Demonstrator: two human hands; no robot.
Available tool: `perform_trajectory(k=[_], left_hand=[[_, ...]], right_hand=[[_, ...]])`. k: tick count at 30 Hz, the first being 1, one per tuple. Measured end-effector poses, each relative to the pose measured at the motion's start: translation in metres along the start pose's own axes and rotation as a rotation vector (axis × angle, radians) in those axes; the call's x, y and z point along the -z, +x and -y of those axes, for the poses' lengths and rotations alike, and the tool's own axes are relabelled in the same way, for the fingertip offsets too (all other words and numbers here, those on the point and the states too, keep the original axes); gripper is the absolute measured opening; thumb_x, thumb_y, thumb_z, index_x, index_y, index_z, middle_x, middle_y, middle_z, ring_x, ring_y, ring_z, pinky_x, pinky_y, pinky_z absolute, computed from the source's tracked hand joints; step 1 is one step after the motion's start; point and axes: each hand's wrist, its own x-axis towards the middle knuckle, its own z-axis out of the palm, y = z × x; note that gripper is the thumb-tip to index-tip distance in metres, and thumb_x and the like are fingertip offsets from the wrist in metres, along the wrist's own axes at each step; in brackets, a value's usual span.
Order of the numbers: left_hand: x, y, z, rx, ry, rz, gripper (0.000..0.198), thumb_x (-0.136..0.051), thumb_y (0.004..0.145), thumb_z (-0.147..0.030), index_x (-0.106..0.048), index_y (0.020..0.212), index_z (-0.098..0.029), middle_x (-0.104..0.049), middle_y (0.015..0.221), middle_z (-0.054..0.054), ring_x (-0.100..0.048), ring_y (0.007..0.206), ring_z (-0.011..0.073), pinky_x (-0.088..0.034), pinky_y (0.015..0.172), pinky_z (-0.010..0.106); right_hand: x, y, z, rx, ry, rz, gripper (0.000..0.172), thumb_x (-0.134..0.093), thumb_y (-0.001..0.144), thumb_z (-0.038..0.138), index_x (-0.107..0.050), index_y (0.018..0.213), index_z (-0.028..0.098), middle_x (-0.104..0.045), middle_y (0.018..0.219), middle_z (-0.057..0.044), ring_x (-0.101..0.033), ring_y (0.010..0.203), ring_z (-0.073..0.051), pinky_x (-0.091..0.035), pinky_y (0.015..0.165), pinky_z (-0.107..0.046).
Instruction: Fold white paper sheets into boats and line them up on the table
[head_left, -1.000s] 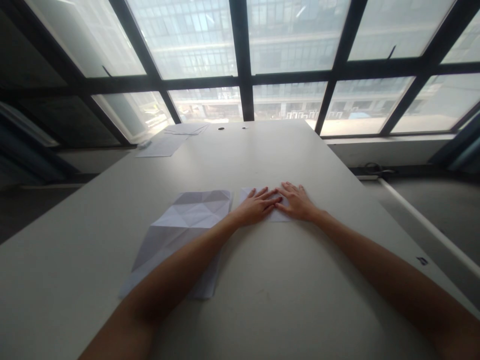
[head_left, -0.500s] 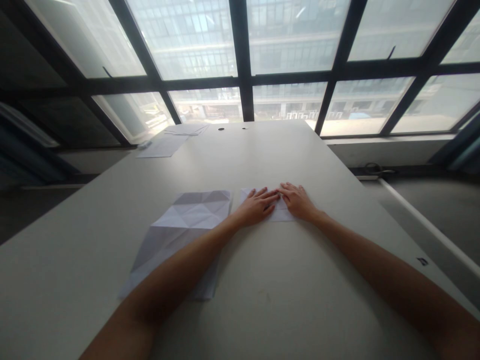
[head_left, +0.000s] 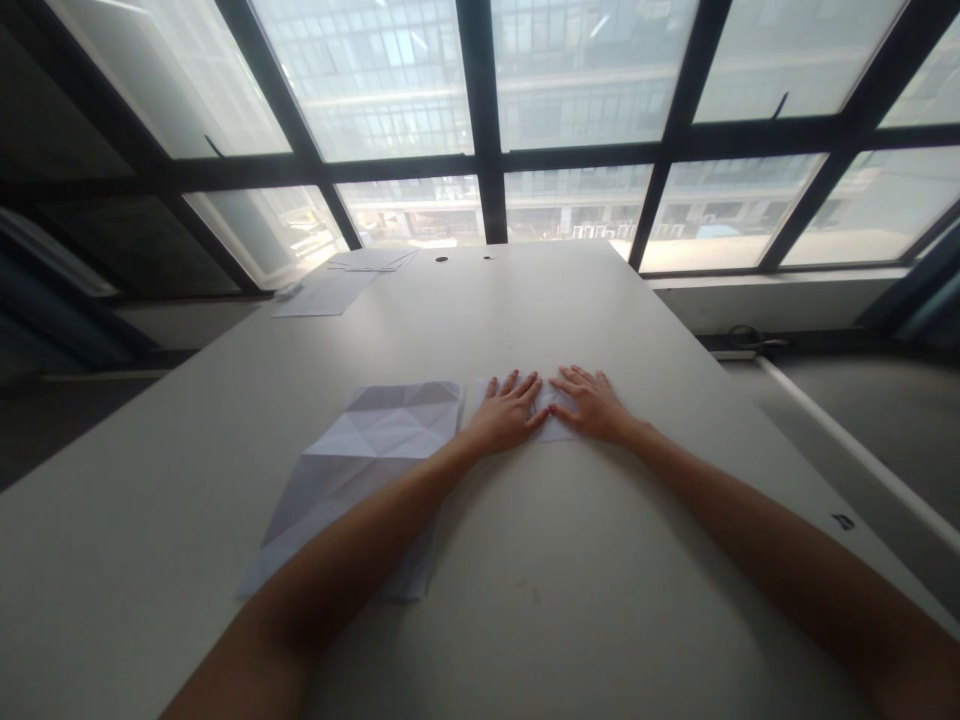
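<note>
A small folded sheet of white paper (head_left: 556,428) lies flat on the white table (head_left: 480,620), mostly covered by my two hands. My left hand (head_left: 508,415) rests on its left part, palm down with the fingers spread. On the right part lies my right hand (head_left: 591,404), also flat with its fingers apart. The thumbs nearly meet over the middle of the paper. Left of it, a larger creased sheet of paper (head_left: 375,430) is spread on the table, partly hidden under my left forearm.
More white paper (head_left: 319,296) lies at the far left corner of the table. Two dark round spots, one a hole (head_left: 442,259), mark the far end. A small black mark (head_left: 843,522) sits near the right edge. Large framed windows (head_left: 574,205) stand beyond.
My hands have drawn slightly apart from where their fingertips met. My left hand has shifted a little left, and its fingers now point more forward. The paper stays about where it was.
</note>
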Motion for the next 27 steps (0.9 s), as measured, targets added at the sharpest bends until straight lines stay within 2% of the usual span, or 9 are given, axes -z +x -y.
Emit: perform_trajectory(k=[6,10,14,21,27], left_hand=[[-0.0044,0.0024,0.0033,0.029,0.019,-0.008,0.068,-0.019,0.101,-0.058,-0.026,0.156,-0.021,-0.020,0.164,0.009,-0.012,0.152,0.0340,-0.013,0.119,0.059],[-0.0049,0.0041,0.0051,0.043,0.013,-0.013,0.058,-0.020,0.103,-0.046,-0.029,0.155,-0.024,-0.025,0.163,0.006,-0.018,0.151,0.0316,-0.017,0.119,0.057],[-0.0032,0.0044,0.0057,0.053,0.003,-0.025,0.056,-0.027,0.102,-0.045,-0.032,0.154,-0.026,-0.028,0.162,0.004,-0.021,0.150,0.0307,-0.018,0.119,0.056],[-0.0020,0.0021,0.0066,0.024,0.005,-0.034,0.056,-0.030,0.101,-0.050,-0.032,0.154,-0.032,-0.028,0.162,0.003,-0.021,0.150,0.0307,-0.019,0.119,0.055],[0.0005,0.0009,0.0057,-0.012,0.007,-0.011,0.056,-0.023,0.103,-0.050,-0.028,0.155,-0.031,-0.025,0.163,0.005,-0.018,0.151,0.0295,-0.017,0.119,0.057]], right_hand=[[0.0007,0.0012,0.0013,-0.021,0.004,-0.011,0.050,-0.041,0.099,0.045,-0.048,0.145,0.025,-0.036,0.158,-0.012,-0.025,0.148,-0.029,-0.019,0.115,-0.062],[0.0007,0.0017,0.0012,-0.029,0.002,-0.012,0.048,-0.041,0.100,0.041,-0.048,0.144,0.025,-0.036,0.158,-0.012,-0.027,0.147,-0.029,-0.019,0.115,-0.062],[0.0010,0.0016,0.0011,-0.037,0.011,-0.007,0.048,-0.040,0.100,0.040,-0.048,0.145,0.025,-0.036,0.158,-0.012,-0.026,0.148,-0.029,-0.018,0.115,-0.062],[0.0027,-0.0018,0.0002,0.028,-0.008,0.020,0.060,-0.045,0.096,0.056,-0.040,0.150,0.031,-0.030,0.160,-0.014,-0.022,0.149,-0.033,-0.016,0.114,-0.065],[0.0025,-0.0010,0.0017,0.011,-0.016,0.017,0.052,-0.042,0.099,0.040,-0.040,0.150,0.030,-0.031,0.160,-0.013,-0.022,0.149,-0.032,-0.017,0.114,-0.064]])
